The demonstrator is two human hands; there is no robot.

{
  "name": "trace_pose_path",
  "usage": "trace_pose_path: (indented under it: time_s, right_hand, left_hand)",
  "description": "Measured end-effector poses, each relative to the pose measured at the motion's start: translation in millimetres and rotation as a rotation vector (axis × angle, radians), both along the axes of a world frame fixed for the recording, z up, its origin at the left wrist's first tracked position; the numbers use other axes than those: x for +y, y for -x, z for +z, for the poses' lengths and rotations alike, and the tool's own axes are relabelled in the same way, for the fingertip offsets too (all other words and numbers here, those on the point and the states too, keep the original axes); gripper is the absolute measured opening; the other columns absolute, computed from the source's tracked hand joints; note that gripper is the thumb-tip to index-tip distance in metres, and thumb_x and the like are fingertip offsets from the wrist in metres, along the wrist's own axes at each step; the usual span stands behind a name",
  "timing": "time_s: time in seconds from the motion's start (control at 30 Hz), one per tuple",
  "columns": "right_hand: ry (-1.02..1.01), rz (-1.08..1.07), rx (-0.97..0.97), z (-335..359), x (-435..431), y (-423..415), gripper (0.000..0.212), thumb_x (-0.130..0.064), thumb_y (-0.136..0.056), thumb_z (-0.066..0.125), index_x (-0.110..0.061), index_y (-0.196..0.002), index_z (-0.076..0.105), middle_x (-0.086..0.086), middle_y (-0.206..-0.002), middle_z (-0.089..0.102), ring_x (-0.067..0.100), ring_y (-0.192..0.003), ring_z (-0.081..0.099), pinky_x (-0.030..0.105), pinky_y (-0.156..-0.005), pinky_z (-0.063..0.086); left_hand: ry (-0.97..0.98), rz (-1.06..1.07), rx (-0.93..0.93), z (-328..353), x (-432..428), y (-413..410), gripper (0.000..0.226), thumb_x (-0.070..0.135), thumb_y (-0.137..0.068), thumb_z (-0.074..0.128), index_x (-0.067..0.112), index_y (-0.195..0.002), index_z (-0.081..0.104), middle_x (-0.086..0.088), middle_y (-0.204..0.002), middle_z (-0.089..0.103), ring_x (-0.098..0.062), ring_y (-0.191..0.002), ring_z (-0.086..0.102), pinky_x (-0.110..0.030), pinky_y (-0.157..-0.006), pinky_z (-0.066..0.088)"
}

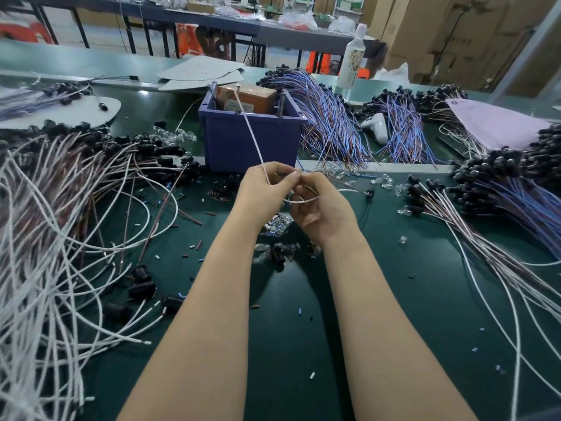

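Observation:
My left hand (263, 193) and my right hand (321, 208) meet above the green bench (379, 299), fingertips together. My left hand pinches a thin white wire (253, 138) that rises up and back over the purple bin. A second white wire (343, 191) loops through my right hand's fingers and runs right to a black socket (369, 192) lying on the bench. Under my hands lies a small heap of clear glass bulbs and black sockets (277, 238).
A purple bin (252, 141) with a brown box stands just behind my hands. White and brown socketed wires (60, 223) pile up left; blue and purple bundles (334, 123) and more wires (501, 208) lie behind and right. A white bottle (352, 56) stands at the back.

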State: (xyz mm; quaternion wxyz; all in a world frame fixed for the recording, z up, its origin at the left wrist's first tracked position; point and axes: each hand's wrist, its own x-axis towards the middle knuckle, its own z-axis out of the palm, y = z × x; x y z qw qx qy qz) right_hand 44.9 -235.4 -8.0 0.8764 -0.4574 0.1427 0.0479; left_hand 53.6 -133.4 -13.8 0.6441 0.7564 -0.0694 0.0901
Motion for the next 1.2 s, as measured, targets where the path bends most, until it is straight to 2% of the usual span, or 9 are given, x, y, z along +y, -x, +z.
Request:
trace_pose_path:
  time_s: [0.17, 0.37, 0.5, 0.67, 0.73, 0.8, 0.9, 1.03, 1.2]
  right_hand:
    - [0.204, 0.114, 0.007, 4, -7, 1, 0.019, -0.027, -0.090, 0.061, -0.014, -0.076, 0.061, -0.005, -0.052, 0.056, 0.008, -0.048, 0.051, 0.017, -0.047, 0.043]
    - [0.561, 0.199, -0.017, 14, -21, 5, 0.035, -0.038, -0.093, 0.057, -0.012, -0.069, 0.058, -0.004, -0.046, 0.050, 0.011, -0.045, 0.044, 0.015, -0.041, 0.039]
    - [0.982, 0.328, 0.001, 27, -32, 17, 0.049, -0.058, -0.085, 0.056, -0.013, -0.066, 0.058, -0.008, -0.045, 0.046, 0.007, -0.039, 0.039, 0.015, -0.038, 0.034]
    - [1.239, -0.473, -0.360, 37, -43, 12, 0.025, -0.037, -0.092, 0.057, -0.015, -0.078, 0.061, -0.007, -0.071, 0.056, 0.009, -0.065, 0.051, 0.016, -0.061, 0.037]
    - [1.341, -0.257, -0.487, 33, -33, 11, 0.025, -0.032, -0.094, 0.056, -0.014, -0.109, 0.064, -0.008, -0.095, 0.060, 0.004, -0.088, 0.056, 0.010, -0.079, 0.039]
    - [1.440, 0.028, -0.481, 22, -26, 6, 0.029, -0.028, -0.096, 0.054, -0.013, -0.119, 0.062, -0.004, -0.108, 0.063, 0.008, -0.100, 0.055, 0.021, -0.092, 0.042]
    - [1.422, 0.027, -0.438, 12, -22, 1, 0.019, -0.023, -0.097, 0.052, -0.013, -0.103, 0.067, 0.003, -0.096, 0.067, 0.010, -0.080, 0.056, 0.019, -0.073, 0.046]
    - [1.061, -0.435, -0.373, 9, -21, -6, 0.015, -0.023, -0.099, 0.046, -0.016, -0.097, 0.060, 0.003, -0.086, 0.064, 0.024, -0.080, 0.062, 0.041, -0.079, 0.052]
    - [0.808, -0.466, -0.290, 12, -7, -22, 0.029, -0.012, -0.100, 0.039, -0.007, -0.123, 0.056, 0.008, -0.099, 0.061, 0.018, -0.085, 0.052, 0.041, -0.088, 0.049]
  left_hand:
    - [0.050, 0.087, -0.110, 2, -1, -1, 0.015, 0.017, -0.089, 0.062, 0.023, -0.076, 0.065, 0.011, -0.064, 0.062, 0.000, -0.060, 0.054, -0.015, -0.060, 0.046]
    - [0.204, 0.110, 0.017, -3, 0, -2, 0.020, 0.014, -0.094, 0.055, 0.019, -0.075, 0.059, 0.006, -0.058, 0.051, -0.004, -0.047, 0.045, -0.020, -0.048, 0.039]
    - [0.303, 0.172, -0.008, -2, 3, -3, 0.018, 0.013, -0.094, 0.053, 0.020, -0.078, 0.057, 0.005, -0.066, 0.054, 0.003, -0.046, 0.048, -0.015, -0.046, 0.040]
    - [0.378, 0.179, -0.011, 1, 6, -4, 0.017, 0.013, -0.096, 0.049, 0.019, -0.082, 0.056, 0.004, -0.072, 0.055, 0.004, -0.052, 0.055, -0.014, -0.052, 0.045]
    - [0.421, 0.143, 0.000, 3, 5, -2, 0.016, 0.013, -0.098, 0.048, 0.017, -0.084, 0.054, 0.003, -0.073, 0.054, 0.003, -0.052, 0.058, -0.015, -0.049, 0.046]
    - [0.486, 0.133, 0.022, 5, 4, -2, 0.015, 0.013, -0.098, 0.047, 0.015, -0.085, 0.053, 0.002, -0.072, 0.053, 0.001, -0.049, 0.058, -0.015, -0.046, 0.045]
    - [0.609, 0.266, 0.048, 5, 8, -5, 0.017, 0.020, -0.100, 0.046, 0.014, -0.084, 0.046, 0.002, -0.063, 0.052, -0.002, -0.038, 0.045, -0.016, -0.038, 0.037]
    - [0.686, 0.551, -0.006, 6, 19, -7, 0.029, 0.041, -0.102, 0.029, 0.015, -0.100, 0.041, 0.004, -0.062, 0.046, -0.005, -0.044, 0.037, -0.020, -0.046, 0.031]
    - [0.380, 0.618, -0.156, 5, 18, -7, 0.027, 0.023, -0.104, 0.031, 0.013, -0.091, 0.053, 0.005, -0.060, 0.046, -0.002, -0.047, 0.040, -0.017, -0.050, 0.033]
